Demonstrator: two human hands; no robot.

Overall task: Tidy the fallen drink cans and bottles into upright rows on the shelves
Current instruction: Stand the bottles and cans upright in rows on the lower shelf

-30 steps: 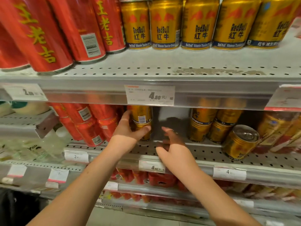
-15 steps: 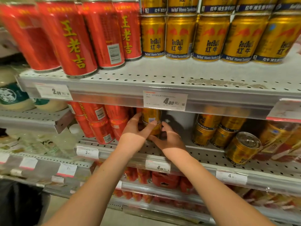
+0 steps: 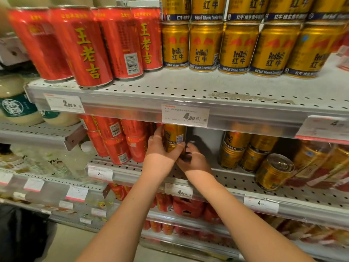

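Both your hands are in at the middle shelf (image 3: pixel 245 183), centre of frame, together on one gold can (image 3: pixel 174 137).

Left hand (image 3: pixel 158 150): fingers run up the can's left side and the thumb curls across its front, so it's clamped on.

Right hand (image 3: pixel 195 160): pressed against the can's lower right, thumb meeting your left thumb. Its fingers are in shadow and blurred, so I can't tell if it really grips.

The gold can is upright, directly under the 4.80 price tag (image 3: pixel 186 116) and just right of the short red cans (image 3: pixel 117 142), which stand two high. There's a dark gap on its right, then the gold stack (image 3: pixel 245 150), also two high.

One fallen can (image 3: pixel 273 173) lies on its side at right of frame, near the shelf's front edge. Its top end faces the camera. It's just beside the gold stack and well apart from both hands. The orange bottles (image 3: pixel 321 163) past it sit tilted at the far right, too blurred to read.

On the top shelf (image 3: pixel 188 87), the tall red cans (image 3: pixel 83 50) are upright at upper left. The gold row (image 3: pixel 205 46) is upright at upper right, with another layer stacked on it.

Pale bottles (image 3: pixel 17 106) stand at the left edge on a separate shelf.
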